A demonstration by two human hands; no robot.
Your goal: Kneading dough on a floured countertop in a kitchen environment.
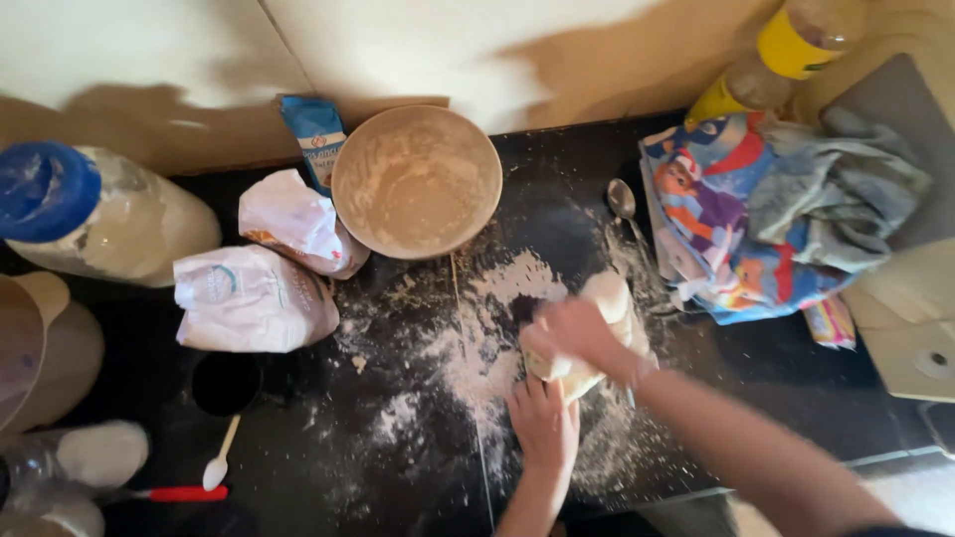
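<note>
A pale lump of dough (603, 310) lies on the black, flour-dusted counter (418, 438). My right hand (575, 333) presses down on top of the dough, fingers curled over it. My left hand (543, 420) rests flat on the floured counter just below the dough, its fingertips touching the lump's near end. Part of the dough is hidden under my right hand.
A floury mixing bowl (416, 181) stands at the back, with flour bags (254, 298) and a blue-lidded jar (95, 214) to the left. A metal spoon (624, 204), colourful cloths (766, 214) and a yellow-labelled bottle (771, 60) lie to the right. A white spoon (220, 459) lies near left.
</note>
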